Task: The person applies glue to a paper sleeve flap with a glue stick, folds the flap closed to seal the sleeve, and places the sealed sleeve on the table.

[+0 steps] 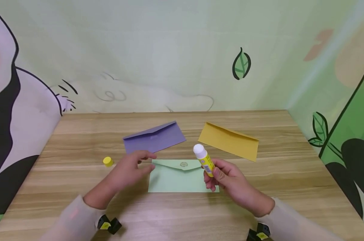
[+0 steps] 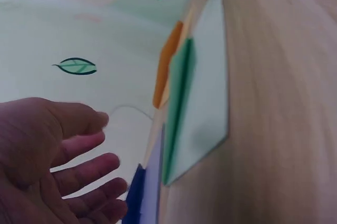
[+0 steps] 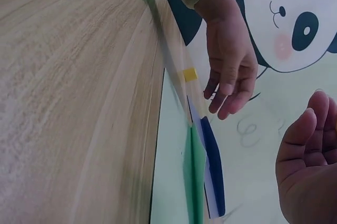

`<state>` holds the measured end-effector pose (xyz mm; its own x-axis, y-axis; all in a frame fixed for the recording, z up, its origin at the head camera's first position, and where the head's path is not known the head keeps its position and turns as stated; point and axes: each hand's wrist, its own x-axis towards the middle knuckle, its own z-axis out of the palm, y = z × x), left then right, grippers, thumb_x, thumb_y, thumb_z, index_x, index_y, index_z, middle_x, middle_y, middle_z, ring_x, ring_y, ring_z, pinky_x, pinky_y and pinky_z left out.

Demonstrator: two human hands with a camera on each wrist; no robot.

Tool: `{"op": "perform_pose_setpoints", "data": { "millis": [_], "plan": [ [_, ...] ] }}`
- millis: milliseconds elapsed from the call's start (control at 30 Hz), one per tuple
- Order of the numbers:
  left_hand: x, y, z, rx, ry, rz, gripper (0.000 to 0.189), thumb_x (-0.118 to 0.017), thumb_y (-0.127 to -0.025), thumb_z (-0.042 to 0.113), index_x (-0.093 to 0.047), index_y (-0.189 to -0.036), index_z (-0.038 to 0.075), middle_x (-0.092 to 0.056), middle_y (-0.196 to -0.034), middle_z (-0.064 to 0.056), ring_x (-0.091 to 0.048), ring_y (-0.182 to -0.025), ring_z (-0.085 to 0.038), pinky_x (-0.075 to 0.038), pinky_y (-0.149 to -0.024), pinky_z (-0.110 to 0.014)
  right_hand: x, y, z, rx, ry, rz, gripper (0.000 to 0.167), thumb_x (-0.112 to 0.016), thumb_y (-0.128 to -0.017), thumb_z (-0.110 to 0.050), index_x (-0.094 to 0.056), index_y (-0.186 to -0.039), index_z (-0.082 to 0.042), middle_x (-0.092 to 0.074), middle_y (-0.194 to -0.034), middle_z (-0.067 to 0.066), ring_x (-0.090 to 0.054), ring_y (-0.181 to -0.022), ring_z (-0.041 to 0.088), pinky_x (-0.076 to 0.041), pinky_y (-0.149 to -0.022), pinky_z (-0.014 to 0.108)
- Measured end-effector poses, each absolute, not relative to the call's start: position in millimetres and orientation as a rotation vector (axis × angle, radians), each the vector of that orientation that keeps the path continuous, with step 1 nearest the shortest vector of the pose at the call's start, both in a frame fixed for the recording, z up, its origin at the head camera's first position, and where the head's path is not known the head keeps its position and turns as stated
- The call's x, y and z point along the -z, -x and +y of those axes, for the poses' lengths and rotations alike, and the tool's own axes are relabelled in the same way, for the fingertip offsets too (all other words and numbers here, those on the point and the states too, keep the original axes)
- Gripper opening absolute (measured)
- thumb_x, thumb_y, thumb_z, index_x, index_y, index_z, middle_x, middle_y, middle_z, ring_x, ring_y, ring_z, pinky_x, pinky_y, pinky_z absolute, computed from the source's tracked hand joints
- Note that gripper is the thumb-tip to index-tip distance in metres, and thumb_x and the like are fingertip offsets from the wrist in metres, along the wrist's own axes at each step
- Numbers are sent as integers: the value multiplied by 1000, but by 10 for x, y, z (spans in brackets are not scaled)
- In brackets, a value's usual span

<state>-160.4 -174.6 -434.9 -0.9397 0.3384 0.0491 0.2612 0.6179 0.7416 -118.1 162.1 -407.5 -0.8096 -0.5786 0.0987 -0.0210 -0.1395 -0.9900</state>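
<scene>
A pale green envelope (image 1: 176,182) lies on the table, its pointed flap (image 1: 183,164) along the far edge with a small round mark on it. Above its right part, my right hand (image 1: 230,177) holds a yellow glue stick (image 1: 207,164), white end up and tilted left. In the right wrist view the glue stick is almost wholly out of frame. My left hand (image 1: 130,170) hovers by the envelope's left end, fingers loosely bent and holding nothing. The left wrist view shows this hand (image 2: 63,166) apart from the envelope (image 2: 202,97). A yellow cap (image 1: 108,161) stands left of it.
Behind the green envelope lie a purple envelope (image 1: 158,139) at the left and a yellow envelope (image 1: 230,142) at the right, both with raised flaps. The wooden table (image 1: 176,217) ends at a printed backdrop (image 1: 158,50) behind and at the sides.
</scene>
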Motion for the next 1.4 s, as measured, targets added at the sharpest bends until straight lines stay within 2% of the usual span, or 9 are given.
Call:
{"op": "perform_pose_setpoints", "data": {
  "millis": [133,333,433,500,767,1000,1167,1300,1400],
  "plan": [
    [4407,1594,-1742,-1066,-554,2813,35,-73,-92,22,-67,-125,11,-63,-134,-8,-57,-128,-32,-45,-105,-53,4089,1188,1640,2009,615,1765,27,-40,-109,-24,-58,-124,-10,-61,-95,1,-61,-81,9,-52,-71,24],
    [4435,1595,-1720,-730,-729,2892,17,-78,-87,22,-72,-102,15,-60,-137,-14,-54,-129,-36,-44,-106,-53,4114,1199,1653,2013,586,1769,27,-41,-109,-26,-57,-125,-11,-62,-94,0,-62,-80,9,-52,-71,24],
    [4448,1584,-1715,-619,-800,2909,14,-79,-86,22,-72,-98,18,-61,-136,-15,-55,-128,-36,-46,-105,-51,4131,1203,1656,2019,598,1771,26,-41,-109,-25,-59,-123,-13,-62,-94,-1,-62,-80,8,-52,-70,23],
    [4464,1581,-1716,-600,-822,2904,17,-79,-86,22,-72,-100,18,-60,-136,-15,-55,-128,-36,-46,-104,-51,4144,1205,1659,2024,609,1770,26,-41,-109,-24,-59,-123,-13,-62,-93,-1,-62,-80,8,-52,-70,23],
    [4497,1551,-1725,-502,-753,2793,53,-83,-82,27,-63,-131,19,-47,-147,-21,-49,-133,-42,-44,-105,-56,4158,1200,1668,2023,606,1769,25,-41,-109,-23,-60,-124,-16,-62,-93,0,-62,-80,8,-52,-70,22],
    [4463,1527,-1716,-446,-743,2785,58,-81,-85,28,-59,-137,12,-45,-147,-23,-48,-133,-41,-43,-106,-54,4158,1180,1656,2028,583,1771,28,-43,-108,-23,-58,-126,-7,-62,-93,0,-62,-80,9,-52,-71,23],
    [4463,1499,-1685,-382,-794,2790,64,-77,-88,32,-54,-141,4,-45,-145,-23,-46,-132,-40,-43,-106,-54,4171,1178,1655,2025,580,1787,24,-42,-109,-22,-59,-121,-11,-61,-91,0,-61,-79,9,-52,-70,24],
    [4493,1487,-1673,-335,-812,2805,68,-76,-89,36,-51,-143,3,-44,-145,-21,-44,-134,-39,-42,-108,-52,4184,1184,1658,2026,597,1785,24,-41,-109,-22,-60,-119,-9,-60,-89,0,-60,-78,9,-52,-69,24],
    [4487,1488,-1674,-369,-778,2797,76,-79,-86,37,-47,-146,4,-43,-145,-21,-45,-132,-38,-43,-106,-53,4192,1186,1659,2034,614,1763,25,-41,-109,-21,-60,-120,-9,-60,-89,0,-60,-78,9,-51,-69,23]
  ]
}}
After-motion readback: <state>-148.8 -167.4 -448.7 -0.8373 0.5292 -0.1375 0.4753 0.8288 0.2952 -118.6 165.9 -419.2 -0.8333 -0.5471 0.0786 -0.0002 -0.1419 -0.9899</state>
